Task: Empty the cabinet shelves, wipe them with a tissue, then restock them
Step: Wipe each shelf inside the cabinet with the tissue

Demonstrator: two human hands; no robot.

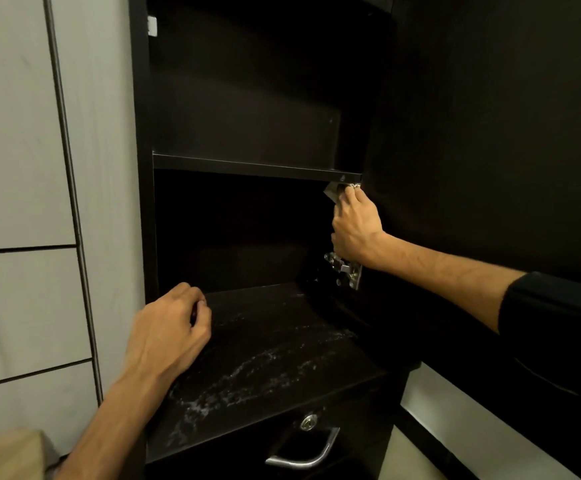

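Note:
A dark cabinet stands open with bare shelves. My right hand point(355, 226) grips a crumpled tissue point(334, 192) against the right inner wall, just under the right end of the middle shelf point(247, 165). My left hand point(173, 327) rests with curled fingers on the left part of the lower shelf point(282, 355), which is streaked with pale dust or wet smears. Nothing shows in the left hand. The upper compartment is dark and looks bare.
The open cabinet door point(490, 133) fills the right side, with a metal hinge point(346, 270) below my right hand. A drawer with a lock and metal handle point(304, 452) sits under the lower shelf. A pale wall panel point(22, 168) is at left.

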